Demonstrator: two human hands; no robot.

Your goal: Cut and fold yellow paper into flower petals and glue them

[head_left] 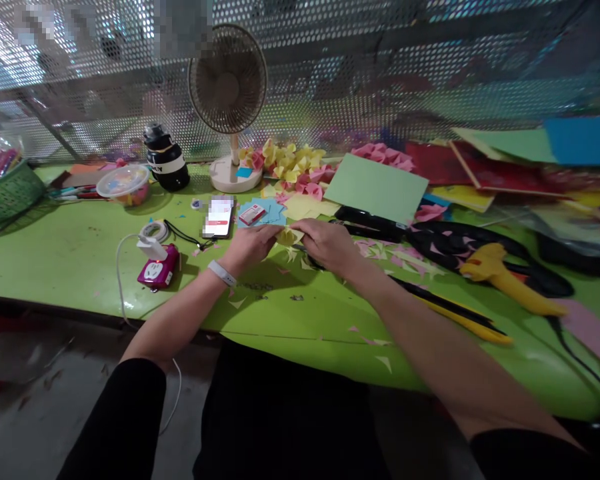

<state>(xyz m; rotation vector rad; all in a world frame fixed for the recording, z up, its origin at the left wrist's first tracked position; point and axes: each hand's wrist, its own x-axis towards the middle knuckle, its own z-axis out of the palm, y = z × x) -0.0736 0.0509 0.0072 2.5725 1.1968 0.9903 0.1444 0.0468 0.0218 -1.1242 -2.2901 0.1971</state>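
Between my two hands is a small yellow folded paper flower (289, 237), held just above the green table. My left hand (254, 248), with a pale band on its wrist, pinches the flower's left side. Closed on its right side is my right hand (325, 243). Behind them lie blue paper pieces (275, 211) with a small red and white box (253, 214) on top, and pale yellow sheets (310, 207). A pile of yellow paper flowers (290, 160) and pink ones (385, 159) sits farther back.
A fan (229, 87), a black bottle (167, 160) and a phone (219, 217) stand or lie at back left. A purple power socket (159, 268) is near the left front. To the right are a yellow glue gun (510, 277), a yellow-black cutter (455, 313) and scattered paper scraps (380, 252).
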